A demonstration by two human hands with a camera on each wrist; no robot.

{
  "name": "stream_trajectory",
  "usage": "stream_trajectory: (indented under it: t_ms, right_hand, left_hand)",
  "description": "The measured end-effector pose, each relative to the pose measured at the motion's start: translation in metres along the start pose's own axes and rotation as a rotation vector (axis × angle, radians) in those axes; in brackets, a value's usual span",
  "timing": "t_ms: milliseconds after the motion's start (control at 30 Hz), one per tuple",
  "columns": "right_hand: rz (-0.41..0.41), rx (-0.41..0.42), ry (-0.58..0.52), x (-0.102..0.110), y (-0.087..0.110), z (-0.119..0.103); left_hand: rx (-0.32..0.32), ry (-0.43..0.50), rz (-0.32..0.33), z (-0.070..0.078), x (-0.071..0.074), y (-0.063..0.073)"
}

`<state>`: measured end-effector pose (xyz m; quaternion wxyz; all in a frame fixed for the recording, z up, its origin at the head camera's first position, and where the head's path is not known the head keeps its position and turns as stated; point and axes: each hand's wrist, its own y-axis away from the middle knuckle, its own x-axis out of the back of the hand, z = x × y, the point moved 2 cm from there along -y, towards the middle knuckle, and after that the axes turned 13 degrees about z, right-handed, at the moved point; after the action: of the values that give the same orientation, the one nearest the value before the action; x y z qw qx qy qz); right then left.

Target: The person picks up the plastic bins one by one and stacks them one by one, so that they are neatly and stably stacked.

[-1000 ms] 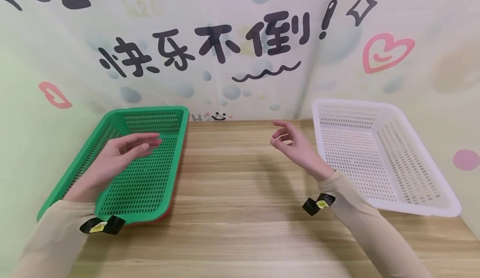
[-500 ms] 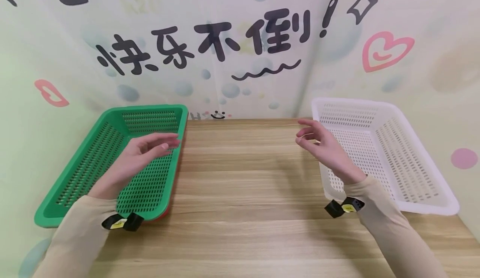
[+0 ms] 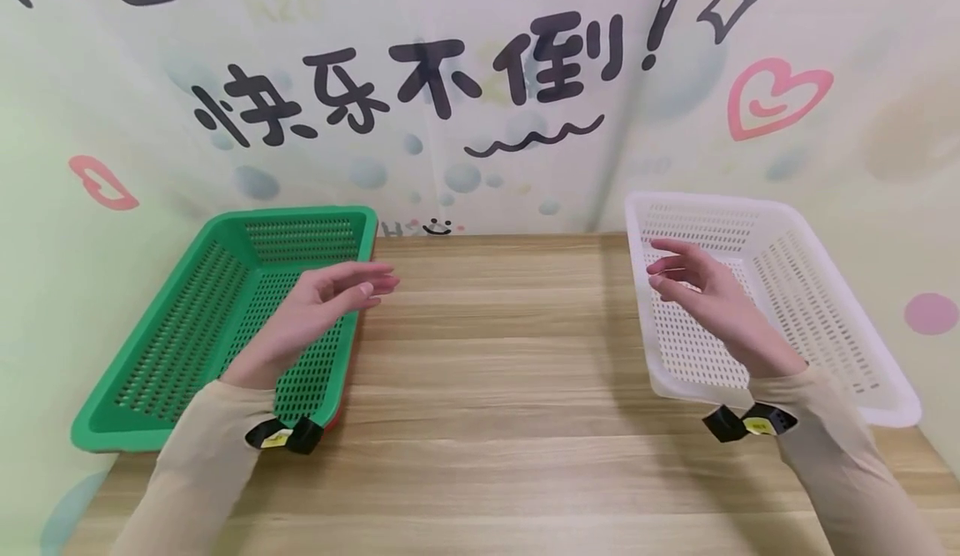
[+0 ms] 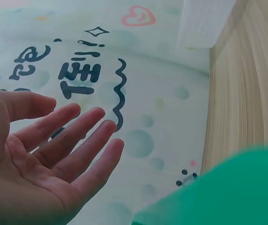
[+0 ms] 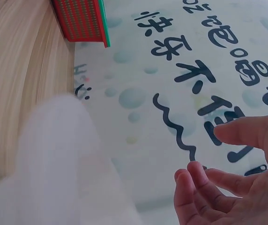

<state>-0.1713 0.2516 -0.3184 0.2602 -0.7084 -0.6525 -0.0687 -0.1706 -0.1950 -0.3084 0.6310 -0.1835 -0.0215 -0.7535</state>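
Note:
My left hand (image 3: 322,302) hovers over the right side of a green slotted basket (image 3: 187,323), its fingertips past the rim above the table. In the left wrist view its fingers (image 4: 73,145) are spread and relaxed, with nothing in them. My right hand (image 3: 712,302) hangs over the left part of a white slotted basket (image 3: 817,314), loosely bent and holding nothing. The right wrist view shows its thumb apart from its curved fingers (image 5: 190,197). No objects show inside either basket.
A wood-grain table (image 3: 487,373) stretches between the two baskets. Under the green basket a red one (image 5: 80,21) shows at the side. Behind stands a printed wall sheet (image 3: 465,106) with dark writing, and a pale wall (image 3: 37,289) closes off the left.
Both hands have moved to the right. The left has gone from the middle of the green basket to its right rim, the right from above the table to over the white basket.

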Motion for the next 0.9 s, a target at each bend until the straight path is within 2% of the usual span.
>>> stream_trajectory:
  t_ms: [200,467,600,767,900]
  right_hand:
    - [0.036,-0.002,0.022,0.021,0.005,0.012]
    - [0.028,-0.026,0.091,0.045,0.017,0.032]
    - [0.041,-0.027,0.080,0.059,0.024,0.045]
    - [0.081,-0.029,0.035,0.081,0.032,0.058]
    - [0.123,-0.036,0.045,0.101,0.036,0.067]
  left_hand:
    - [0.012,0.016,-0.023,0.002,-0.017,-0.004]
    - [0.050,0.031,-0.041,0.004,-0.041,-0.016]
    - [0.013,-0.014,-0.055,0.005,-0.055,-0.021]
    - [0.018,-0.057,-0.093,0.006,-0.072,-0.022]
    - [-0.001,-0.094,-0.080,0.006,-0.086,-0.021]
